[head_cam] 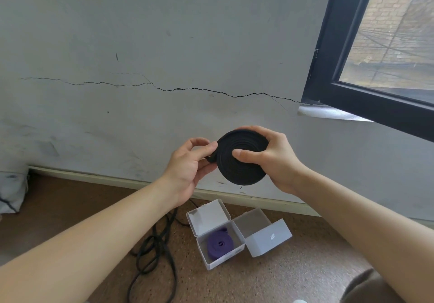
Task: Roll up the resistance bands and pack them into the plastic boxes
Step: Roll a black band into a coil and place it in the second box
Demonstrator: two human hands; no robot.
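A black resistance band (237, 171) is wound into a flat coil and held up in front of the wall. My right hand (274, 159) grips the coil, thumb pressed on its centre and fingers curled over its top edge. My left hand (190, 168) pinches the band's loose end at the coil's left side. On the floor below stand two open white plastic boxes. The left box (204, 253) holds a rolled purple band (219, 244). The right box (267, 241) holds nothing that I can see.
A loose black band or cord (152, 248) lies in loops on the brown floor left of the boxes. A cracked white wall with a skirting board stands just behind. A black-framed window (352, 91) is at the upper right, a white bag (11, 192) at the far left.
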